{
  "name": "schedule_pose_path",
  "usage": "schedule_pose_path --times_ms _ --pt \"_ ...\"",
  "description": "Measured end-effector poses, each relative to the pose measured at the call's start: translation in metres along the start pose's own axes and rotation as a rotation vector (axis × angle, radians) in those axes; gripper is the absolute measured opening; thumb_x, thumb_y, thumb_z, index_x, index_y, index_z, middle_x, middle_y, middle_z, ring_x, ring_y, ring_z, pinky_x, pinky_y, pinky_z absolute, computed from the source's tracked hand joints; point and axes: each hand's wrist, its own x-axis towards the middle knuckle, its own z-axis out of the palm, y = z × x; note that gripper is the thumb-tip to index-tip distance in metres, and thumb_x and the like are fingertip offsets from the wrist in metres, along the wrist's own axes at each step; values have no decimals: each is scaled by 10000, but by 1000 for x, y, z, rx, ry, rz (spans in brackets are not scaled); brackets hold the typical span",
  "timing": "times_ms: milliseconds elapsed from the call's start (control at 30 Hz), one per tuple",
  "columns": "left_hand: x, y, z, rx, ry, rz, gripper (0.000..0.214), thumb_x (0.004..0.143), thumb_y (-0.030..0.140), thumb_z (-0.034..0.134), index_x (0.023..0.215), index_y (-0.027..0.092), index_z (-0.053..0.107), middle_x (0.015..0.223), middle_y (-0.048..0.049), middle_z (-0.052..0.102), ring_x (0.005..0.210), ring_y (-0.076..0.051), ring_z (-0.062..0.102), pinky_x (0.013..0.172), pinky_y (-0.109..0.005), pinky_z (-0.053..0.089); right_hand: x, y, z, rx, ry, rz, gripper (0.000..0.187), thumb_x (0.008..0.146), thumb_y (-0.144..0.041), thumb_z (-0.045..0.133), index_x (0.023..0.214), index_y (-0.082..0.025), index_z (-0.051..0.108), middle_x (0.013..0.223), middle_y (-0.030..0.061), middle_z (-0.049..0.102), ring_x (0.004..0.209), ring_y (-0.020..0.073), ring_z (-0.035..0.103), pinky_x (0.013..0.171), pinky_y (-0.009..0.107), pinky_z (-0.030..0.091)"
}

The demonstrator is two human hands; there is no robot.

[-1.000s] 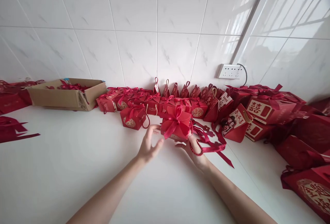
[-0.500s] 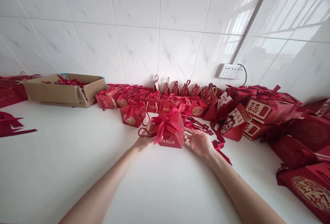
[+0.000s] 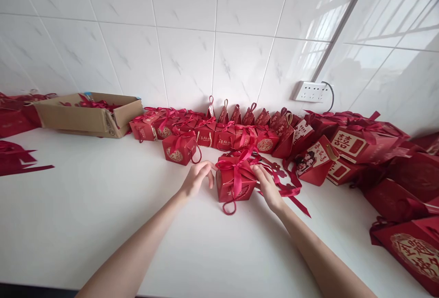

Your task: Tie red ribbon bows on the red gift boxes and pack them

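Observation:
In the head view, a red gift box (image 3: 229,192) with a ribbon bow (image 3: 238,168) on top sits upright on the white table in front of me. Its twisted red cord handle (image 3: 229,207) hangs down the front and loops onto the tabletop. My left hand (image 3: 197,180) is just left of the box, a small gap away, its fingers bent and apart with nothing in them. On the other side, my right hand (image 3: 269,187) touches the box's upper right edge with extended fingers; part of its thumb side is hidden. Loose red ribbons (image 3: 291,191) lie behind the right hand.
Another bowed red box (image 3: 180,148) stands behind my left hand. Rows of red boxes (image 3: 224,137) line the tiled wall. A cardboard box (image 3: 78,120) holding ribbons is at back left. Larger red boxes (image 3: 365,145) pile up on the right, below a power socket (image 3: 310,92).
The gift box has turned, bringing its cord handle from the left side to the front, and shifted slightly right. My left hand has come off it; my right hand moved up to its top edge.

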Motion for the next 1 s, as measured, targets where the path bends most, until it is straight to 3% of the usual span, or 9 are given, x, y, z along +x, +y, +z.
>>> schedule_pose_path --times_ms 67,133,267,333,500,633,800,900,1000 --pt "0 3 4 47 52 -35 486 747 663 477 698 179 466 499 31 481 530 -140 475 614 -287 368 -2 -2 3 -9 -42 -42 382 743 -601 612 748 -225 546 709 -27 520 654 144 463 625 274 381" --pt "-2 6 11 96 131 -37 422 727 592 555 710 188 432 618 21 505 609 -140 486 625 -278 367 -4 -4 7 -5 -70 -69 421 711 -597 650 654 -206 504 639 -38 470 610 126 410 598 267 344" --pt "-7 15 25 219 365 4 489 626 457 683 966 186 461 1094 -81 499 1050 -236 480 912 -369 372 -7 -8 11 21 -126 -96 466 706 -582 667 565 -192 454 576 -42 420 567 109 346 562 266 288" --pt "-9 21 29 180 348 -19 622 592 406 722 1090 190 418 1219 -112 441 1168 -270 432 992 -412 334 -9 -10 12 53 -158 -84 458 711 -564 677 560 -190 460 570 -39 425 558 106 346 554 267 286" --pt "-11 27 28 -6 84 -111 610 696 313 674 1188 199 333 1061 -77 584 998 -228 570 942 -409 403 -9 -10 12 197 -216 -18 425 713 -523 692 566 -195 466 612 -15 496 601 129 444 609 289 392" --pt "-9 27 25 23 99 -109 427 702 292 643 1080 193 471 1010 -58 593 980 -219 568 905 -370 418 -5 -9 8 324 -176 4 384 714 -466 703 567 -199 470 646 -5 514 655 142 471 644 292 422" --pt "-6 32 22 56 127 -125 180 713 305 610 840 185 568 845 -22 583 817 -179 570 726 -295 450 -2 -7 5 400 -129 28 327 688 -400 737 576 -194 508 619 -20 480 623 126 447 644 272 413" --pt "-7 35 23 52 128 -127 154 719 312 603 758 176 541 765 3 544 710 -139 533 644 -259 426 -3 -8 5 412 -131 40 335 670 -392 749 556 -190 507 613 -18 478 610 123 438 624 268 406" --pt "-7 32 21 -2 109 -157 213 720 337 610 842 180 534 784 6 535 681 -121 514 603 -240 405 -3 -8 6 418 -138 48 338 656 -388 756 546 -189 505 623 -12 488 610 126 439 614 266 406"
